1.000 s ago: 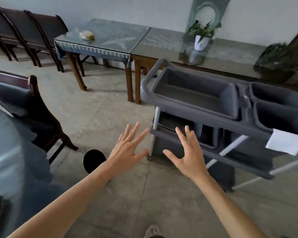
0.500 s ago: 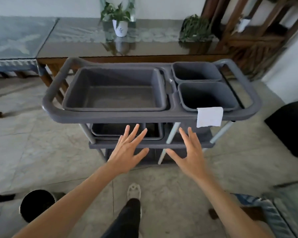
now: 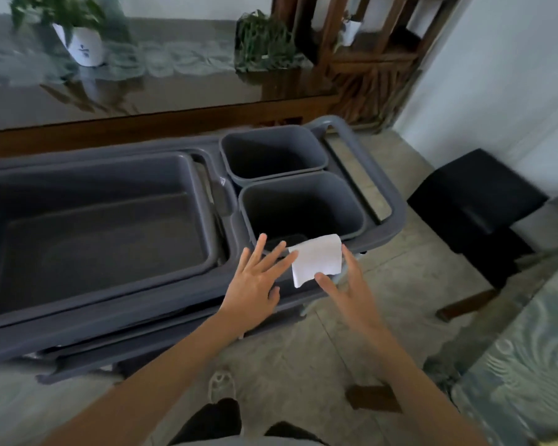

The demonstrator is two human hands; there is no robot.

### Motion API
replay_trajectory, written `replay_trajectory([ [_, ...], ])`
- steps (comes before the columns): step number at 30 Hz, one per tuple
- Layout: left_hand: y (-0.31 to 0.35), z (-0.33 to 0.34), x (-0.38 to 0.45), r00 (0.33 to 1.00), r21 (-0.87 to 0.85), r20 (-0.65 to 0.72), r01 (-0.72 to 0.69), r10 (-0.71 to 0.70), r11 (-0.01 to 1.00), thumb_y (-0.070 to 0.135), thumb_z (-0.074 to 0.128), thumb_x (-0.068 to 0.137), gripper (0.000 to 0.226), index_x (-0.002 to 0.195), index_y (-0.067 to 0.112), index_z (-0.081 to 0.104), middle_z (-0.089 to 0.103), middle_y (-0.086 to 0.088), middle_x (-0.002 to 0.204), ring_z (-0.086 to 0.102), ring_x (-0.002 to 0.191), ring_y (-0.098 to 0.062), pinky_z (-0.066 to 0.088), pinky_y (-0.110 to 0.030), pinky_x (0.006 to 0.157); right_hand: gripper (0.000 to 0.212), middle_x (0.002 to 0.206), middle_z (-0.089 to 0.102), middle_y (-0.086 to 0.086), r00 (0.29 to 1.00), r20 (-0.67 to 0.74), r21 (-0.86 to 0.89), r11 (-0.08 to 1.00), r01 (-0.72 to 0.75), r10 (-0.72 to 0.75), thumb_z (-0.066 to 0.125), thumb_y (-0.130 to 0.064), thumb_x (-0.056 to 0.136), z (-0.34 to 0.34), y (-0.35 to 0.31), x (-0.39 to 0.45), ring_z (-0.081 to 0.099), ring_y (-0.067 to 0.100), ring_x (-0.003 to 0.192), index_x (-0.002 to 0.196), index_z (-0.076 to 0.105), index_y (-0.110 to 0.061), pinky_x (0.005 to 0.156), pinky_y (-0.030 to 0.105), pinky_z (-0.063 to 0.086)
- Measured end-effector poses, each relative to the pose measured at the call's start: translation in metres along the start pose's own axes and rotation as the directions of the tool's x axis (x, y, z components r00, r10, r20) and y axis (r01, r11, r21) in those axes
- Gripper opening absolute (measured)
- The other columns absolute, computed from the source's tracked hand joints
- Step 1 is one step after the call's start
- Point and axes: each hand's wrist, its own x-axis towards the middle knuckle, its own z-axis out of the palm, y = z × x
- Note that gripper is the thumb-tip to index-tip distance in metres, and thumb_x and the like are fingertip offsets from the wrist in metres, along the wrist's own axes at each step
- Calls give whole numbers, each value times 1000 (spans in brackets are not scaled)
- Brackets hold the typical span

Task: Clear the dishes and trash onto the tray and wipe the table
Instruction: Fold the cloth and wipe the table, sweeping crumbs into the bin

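A grey service cart [image 3: 110,320] stands in front of me with a large empty tub [image 3: 103,239] on the left of its top. Two small empty bins [image 3: 300,204] sit on the right. A white folded cloth [image 3: 316,257] hangs over the cart's front rim by the nearer bin. My left hand [image 3: 255,284] hovers just left of the cloth with straight, spread fingers. At the cloth's right edge is my right hand [image 3: 348,284], its thumb touching the lower edge and its fingers straight beside it.
A glass-topped wooden side table [image 3: 161,94] with a white plant pot [image 3: 84,46] runs behind the cart. A black chair [image 3: 474,201] stands to the right. The patterned edge of a dining table [image 3: 529,365] shows at the lower right. My shoe is on the tiled floor below.
I have turned right and stepped closer to the cart. Both hands moved up and to the right from below the cart's rim to the white cloth.
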Motion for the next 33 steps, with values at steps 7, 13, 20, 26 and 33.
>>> replay_trajectory([
  [7,-11,20,52,975,262,177,-178,134,948,-1,53,92,96,159,40,-2,-7,11,169,-33,148,-26,-25,-44,117,88,152,42,-20,993,51,14,994,-106,105,74,-49,92,-12,16,43,47,1,130,161,22,-33,99,19,45],
  [13,-13,35,67,966,302,70,-258,248,918,6,79,80,86,152,36,43,28,6,165,24,153,-31,35,-46,119,84,138,49,-21,989,114,86,991,-102,92,80,-37,90,-23,31,64,58,1,120,157,29,-38,90,20,57],
  [20,2,42,75,972,162,-111,-187,206,969,25,74,92,38,130,28,69,52,4,152,43,145,-28,49,-44,106,64,113,65,-22,972,218,118,986,-117,89,73,-28,96,-48,39,94,66,-6,100,145,38,-48,75,19,59],
  [26,32,30,85,967,-159,-252,-12,-29,987,27,64,96,33,125,15,72,71,1,127,62,127,-19,55,-42,100,32,101,75,-17,924,373,257,948,-186,80,68,-16,98,-84,23,128,70,2,94,109,72,-46,70,18,56],
  [33,65,-18,118,766,-700,-382,125,-517,703,28,60,103,16,112,24,73,76,0,97,72,84,-18,58,-35,68,32,96,76,3,802,593,490,822,-289,-71,51,-18,101,-102,-24,174,67,12,81,104,82,-24,64,22,54],
])
